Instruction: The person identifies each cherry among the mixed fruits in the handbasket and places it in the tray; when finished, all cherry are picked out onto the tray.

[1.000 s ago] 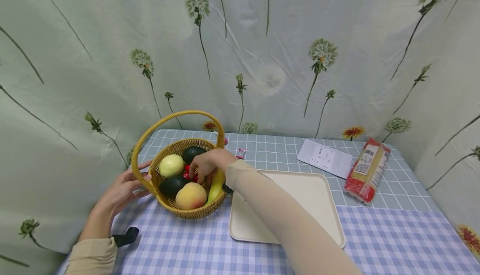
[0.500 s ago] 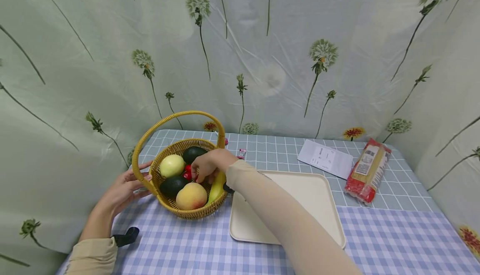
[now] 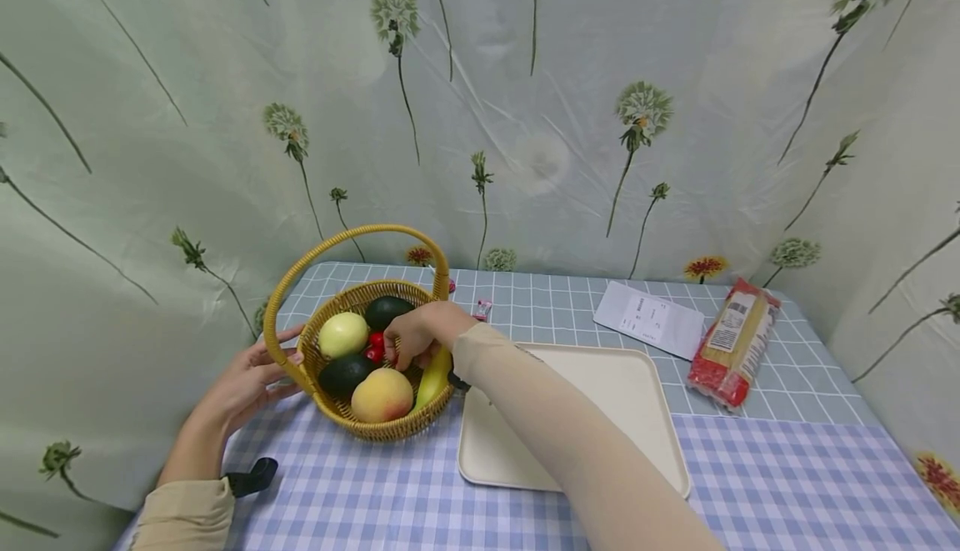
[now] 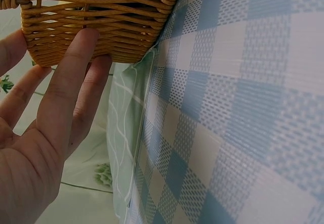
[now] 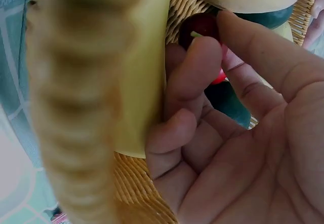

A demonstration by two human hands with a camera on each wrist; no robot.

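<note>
In the head view the yellow wicker basket (image 3: 390,430) holds a pale yellow-green fruit (image 3: 343,335), two dark green fruits (image 3: 346,375), a peach (image 3: 382,395), a banana (image 3: 432,382) and small red fruits (image 3: 374,354). My right hand (image 3: 417,334) reaches inside between the peach and the rear dark green fruit. Seen from the right wrist, this hand (image 5: 238,112) pinches a dark red fruit (image 5: 198,27) between thumb and finger, with the other fingers curled. Straight fingers of my left hand (image 3: 242,384) touch the basket's left outer side, also in the left wrist view (image 4: 55,112).
Right of the basket a cream tray (image 3: 615,401) lies partly under my right forearm. Beyond it are a white labelled packet (image 3: 648,318) and a red and clear pack of noodles (image 3: 735,343). A small pink wrapped piece (image 3: 482,310) lies behind the tray.
My right hand's fingertips have shifted slightly to the right and closed together among the red fruits, which show more. My left hand and the basket have stayed in place.
</note>
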